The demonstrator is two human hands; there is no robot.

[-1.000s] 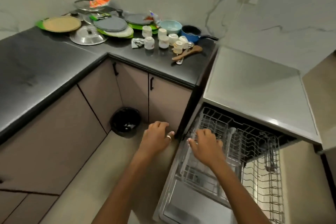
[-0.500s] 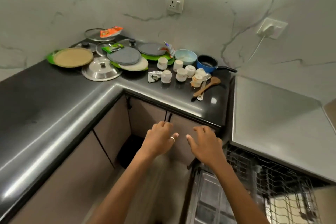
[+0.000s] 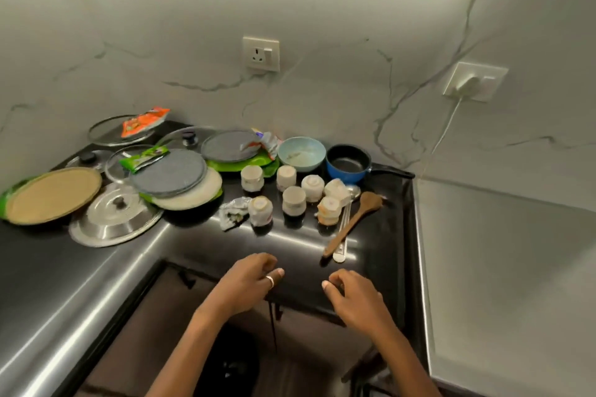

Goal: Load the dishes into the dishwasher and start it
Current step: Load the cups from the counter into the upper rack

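Observation:
Dishes crowd the back of the black counter (image 3: 193, 245): a tan plate (image 3: 53, 193), a steel lid (image 3: 116, 214), grey plates (image 3: 169, 172), a pale blue bowl (image 3: 301, 153), a blue saucepan (image 3: 348, 163) and several small white cups (image 3: 293, 200). A wooden spoon (image 3: 354, 221) lies across metal cutlery. My left hand (image 3: 246, 285) and my right hand (image 3: 354, 298) hover over the counter's front edge, fingers loosely curled, holding nothing. The dishwasher's grey top (image 3: 503, 284) is at the right; its racks are out of view.
Snack wrappers (image 3: 145, 121) lie on glass lids at the back. A crumpled foil scrap (image 3: 232, 214) sits beside the cups. Two wall sockets (image 3: 261, 53) are above, one with a white plug and cable. A black bin (image 3: 229, 364) stands on the floor below.
My view has swung up from the open dishwasher rack to the counter. Both hands have risen from the rack to the counter's front edge, still holding nothing.

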